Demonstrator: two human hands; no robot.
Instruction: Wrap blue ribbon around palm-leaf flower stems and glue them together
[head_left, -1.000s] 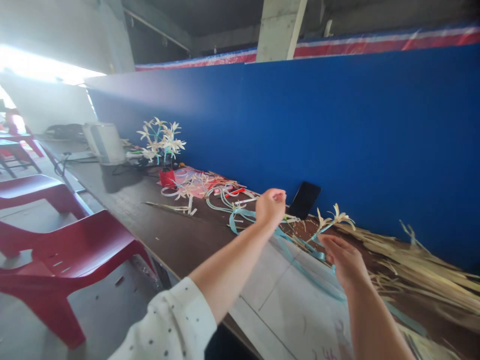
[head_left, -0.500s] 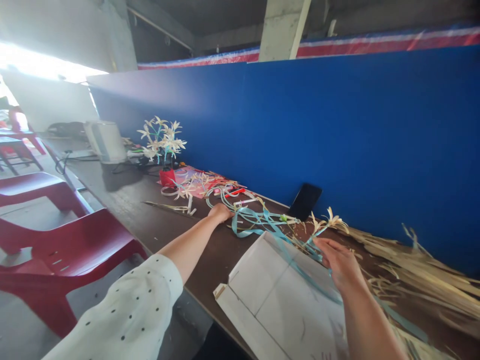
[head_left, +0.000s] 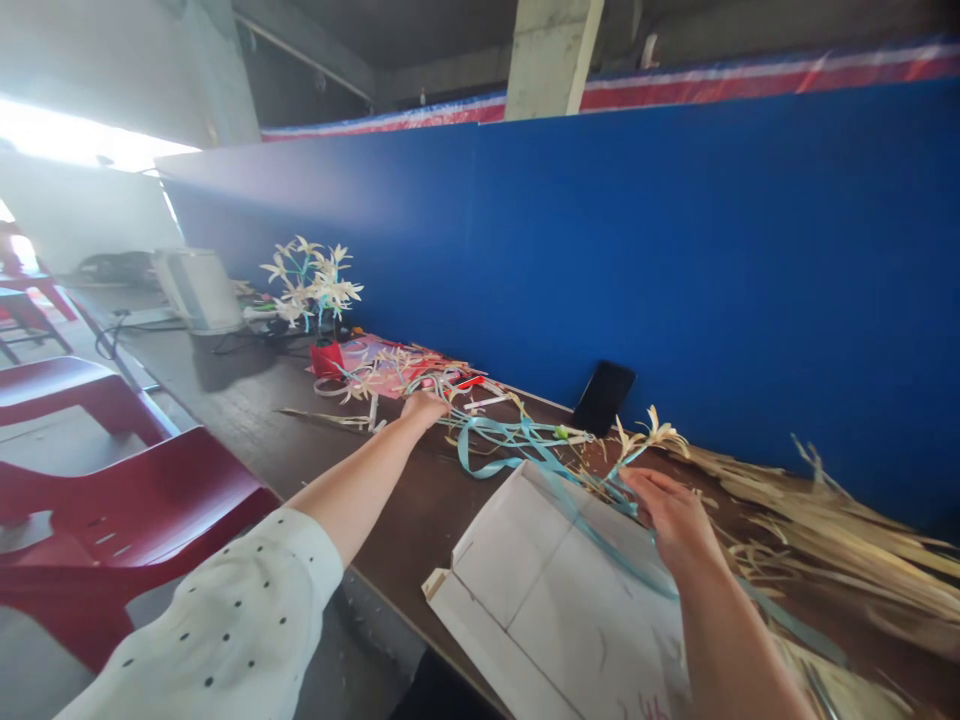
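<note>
Right hand (head_left: 667,505): grip holds flower (head_left: 661,432), best kept light | Left hand (head_left: 426,408): grip state unclear, beside cords (head_left: 495,430); ribbon (head_left: 489,470) right of it best kept slack.

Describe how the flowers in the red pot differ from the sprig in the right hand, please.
The potted flowers form a cluster of many blooms; the sprig bears only a few. The potted flowers stand in the red pot, while the sprig slants in the right hand. Both have pale petals and bluish stems.

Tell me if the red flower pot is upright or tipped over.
Upright: the red pot stands on the table, with white flowers rising above it.
</note>
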